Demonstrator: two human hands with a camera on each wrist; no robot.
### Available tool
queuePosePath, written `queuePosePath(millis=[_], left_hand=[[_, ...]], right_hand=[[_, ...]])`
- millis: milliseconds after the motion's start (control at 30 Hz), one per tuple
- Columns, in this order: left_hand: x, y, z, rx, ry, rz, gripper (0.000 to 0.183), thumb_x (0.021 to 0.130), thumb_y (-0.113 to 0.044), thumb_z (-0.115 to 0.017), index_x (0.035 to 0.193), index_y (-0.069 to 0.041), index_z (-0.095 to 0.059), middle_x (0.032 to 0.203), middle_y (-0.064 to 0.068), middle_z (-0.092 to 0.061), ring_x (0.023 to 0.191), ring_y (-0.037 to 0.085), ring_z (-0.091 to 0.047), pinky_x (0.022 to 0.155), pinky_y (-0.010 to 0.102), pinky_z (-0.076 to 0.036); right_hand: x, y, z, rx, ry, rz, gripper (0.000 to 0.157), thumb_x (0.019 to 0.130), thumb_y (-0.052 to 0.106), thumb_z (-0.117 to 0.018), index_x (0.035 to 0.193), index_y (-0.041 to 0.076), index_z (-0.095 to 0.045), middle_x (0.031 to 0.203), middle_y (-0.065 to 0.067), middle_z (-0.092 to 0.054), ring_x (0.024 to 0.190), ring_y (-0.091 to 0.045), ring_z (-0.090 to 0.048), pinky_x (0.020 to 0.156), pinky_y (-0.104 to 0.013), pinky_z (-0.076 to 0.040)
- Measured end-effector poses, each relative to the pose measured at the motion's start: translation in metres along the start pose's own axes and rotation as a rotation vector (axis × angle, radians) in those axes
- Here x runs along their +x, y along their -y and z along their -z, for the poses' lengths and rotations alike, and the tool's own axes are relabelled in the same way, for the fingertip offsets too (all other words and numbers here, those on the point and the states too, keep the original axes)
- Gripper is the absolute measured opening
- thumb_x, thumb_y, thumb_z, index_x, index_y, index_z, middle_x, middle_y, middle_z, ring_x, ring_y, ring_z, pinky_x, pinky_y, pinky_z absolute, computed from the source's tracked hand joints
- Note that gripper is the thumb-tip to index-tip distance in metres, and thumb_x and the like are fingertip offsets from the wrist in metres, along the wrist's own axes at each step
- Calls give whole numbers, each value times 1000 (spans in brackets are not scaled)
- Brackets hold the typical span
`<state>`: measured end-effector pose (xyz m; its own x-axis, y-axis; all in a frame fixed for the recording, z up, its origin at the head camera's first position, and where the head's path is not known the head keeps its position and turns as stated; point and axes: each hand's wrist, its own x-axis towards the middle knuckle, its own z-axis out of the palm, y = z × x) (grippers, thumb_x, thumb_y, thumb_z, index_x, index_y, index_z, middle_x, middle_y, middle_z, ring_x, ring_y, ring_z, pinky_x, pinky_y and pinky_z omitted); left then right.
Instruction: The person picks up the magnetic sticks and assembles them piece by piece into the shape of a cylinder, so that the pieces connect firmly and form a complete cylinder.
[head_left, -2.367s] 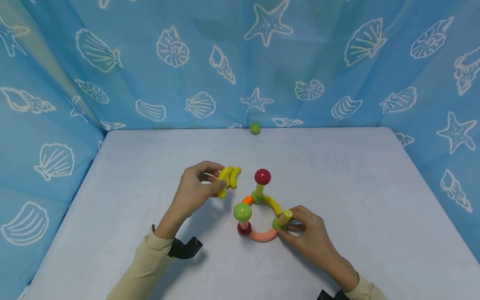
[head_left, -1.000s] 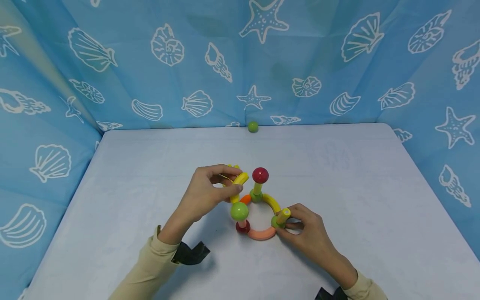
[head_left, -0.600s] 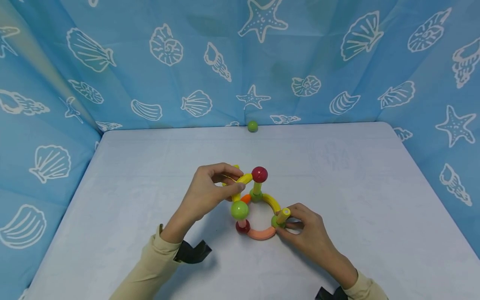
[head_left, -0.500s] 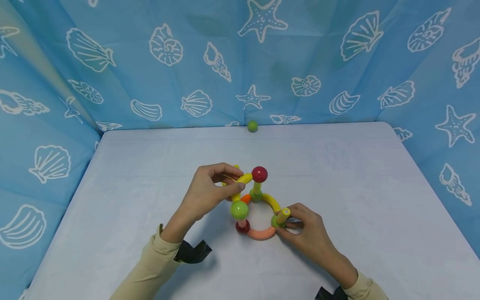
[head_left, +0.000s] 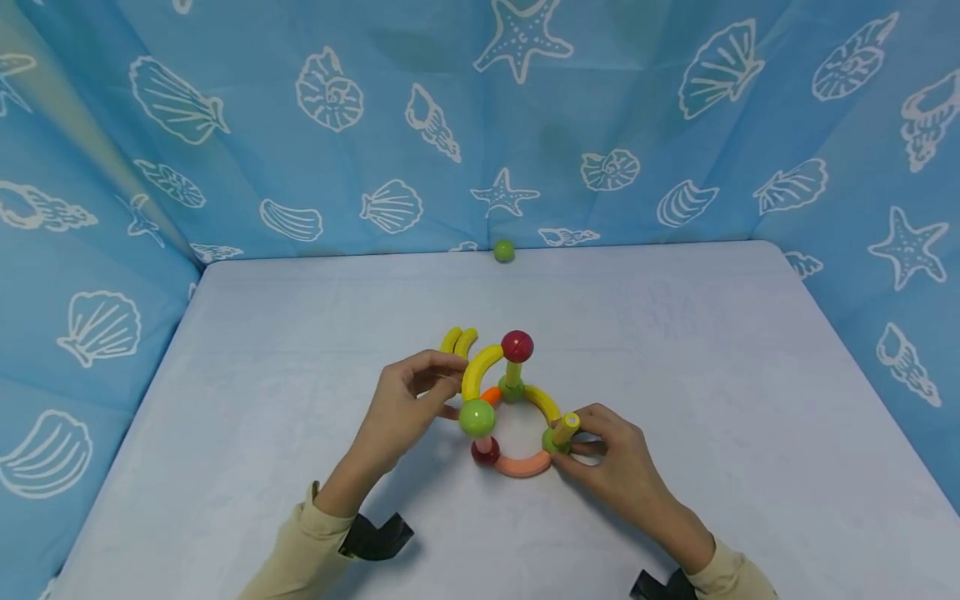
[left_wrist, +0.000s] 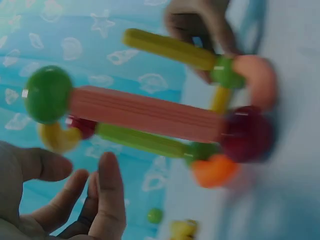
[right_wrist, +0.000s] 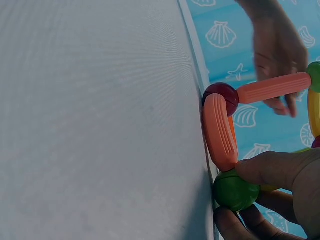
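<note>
A toy structure of coloured balls and rods stands on the white table, its base ring of curved rods including a salmon one (head_left: 523,465). A yellow curved rod (head_left: 478,371) bridges the raised green ball (head_left: 477,417) and the raised red ball (head_left: 517,346). Beside that bridge is my left hand (head_left: 408,408), its fingers loosely bent and apart from it in the left wrist view. My right hand (head_left: 622,462) pinches the green base ball (right_wrist: 236,191) between thumb and fingers. From this ball rises a yellow straight rod (head_left: 567,428) with a bare top.
Two loose yellow curved rods (head_left: 459,342) lie just behind my left hand. At the table's (head_left: 675,333) back edge sits a lone green ball (head_left: 504,251). A blue curtain (head_left: 435,50) with white shells borders the table behind and at the sides.
My left hand has brought the yellow curved rod from beside the two loose ones onto the raised balls, then let go and drawn back a little. The right hand stays on its ball.
</note>
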<state>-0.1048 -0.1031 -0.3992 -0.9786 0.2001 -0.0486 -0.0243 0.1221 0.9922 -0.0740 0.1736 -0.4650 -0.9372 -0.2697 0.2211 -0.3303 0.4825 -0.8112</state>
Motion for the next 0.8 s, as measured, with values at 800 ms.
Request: queuePosePath(millis=[800], left_hand=[[-29, 50, -34, 491, -17, -140, 27, 74, -8, -87, 92, -12, -67, 86, -3, -57, 79, 18, -59, 64, 24, -54]], right_hand=[[-2, 1, -1, -13, -15, 14, 37, 69, -4, -89, 96, 13, -70, 95, 7, -62, 92, -15, -67, 69, -24, -58]])
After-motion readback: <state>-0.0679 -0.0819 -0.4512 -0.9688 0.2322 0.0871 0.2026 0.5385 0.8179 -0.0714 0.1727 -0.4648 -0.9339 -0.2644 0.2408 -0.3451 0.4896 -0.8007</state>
